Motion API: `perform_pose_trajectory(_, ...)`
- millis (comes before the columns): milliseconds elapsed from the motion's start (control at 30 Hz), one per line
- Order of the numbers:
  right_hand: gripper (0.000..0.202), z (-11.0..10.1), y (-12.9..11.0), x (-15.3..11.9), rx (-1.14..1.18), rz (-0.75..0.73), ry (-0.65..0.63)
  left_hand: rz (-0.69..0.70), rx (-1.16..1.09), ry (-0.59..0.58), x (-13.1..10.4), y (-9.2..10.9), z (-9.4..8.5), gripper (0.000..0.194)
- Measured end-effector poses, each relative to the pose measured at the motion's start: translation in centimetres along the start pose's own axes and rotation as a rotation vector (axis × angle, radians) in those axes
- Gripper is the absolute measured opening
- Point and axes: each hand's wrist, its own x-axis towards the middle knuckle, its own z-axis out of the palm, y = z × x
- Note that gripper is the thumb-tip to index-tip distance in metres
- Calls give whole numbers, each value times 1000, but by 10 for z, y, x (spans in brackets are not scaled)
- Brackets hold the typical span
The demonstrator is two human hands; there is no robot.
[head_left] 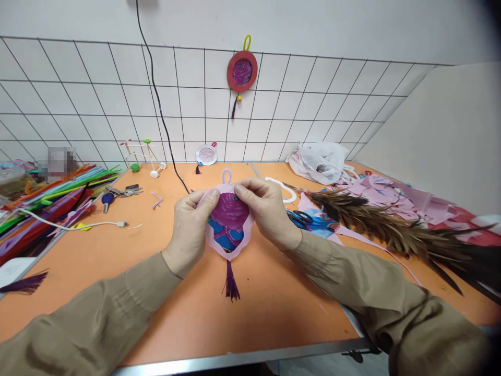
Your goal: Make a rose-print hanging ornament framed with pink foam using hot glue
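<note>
A pink-edged ornament (229, 222) with a purple and blue patterned centre is held upright above the orange table (195, 318). From its top rises a lilac loop, and a dark purple tassel (230, 282) hangs from its lower point. My left hand (190, 230) pinches the upper left edge, thumb on the front. My right hand (270, 209) pinches the upper right edge, its thumb near the top of the patterned centre. The fingers behind the ornament are hidden.
Colourful pipe cleaners (50, 209), keys (121, 193) and a white cable lie left. Behind stand a small wheeled stick frame (143, 156) and a round ornament (206, 154). Right are blue scissors (301, 218), brown feathers (371, 224), pink scraps (376, 190) and a white plastic bag (319, 159).
</note>
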Motion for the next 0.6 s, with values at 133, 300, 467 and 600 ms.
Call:
perform_pose_trajectory(133, 28, 0, -1, -1, -19, -43, -10, -2, 1, -1, 0, 1, 1, 39)
perform_pose_trajectory(300, 28, -1, -5, -2, -57, -51, 2, 8, 12, -6, -2, 2, 1, 40)
perform_pose_trajectory(467, 29, -1, -5, -1, -69, -62, -1, 9, 11, -5, -2, 2, 1, 40)
perform_pose_trajectory(600, 27, -2, -6, -2, -90, -84, 2, -3, -14, -26, -1, 1, -1, 33)
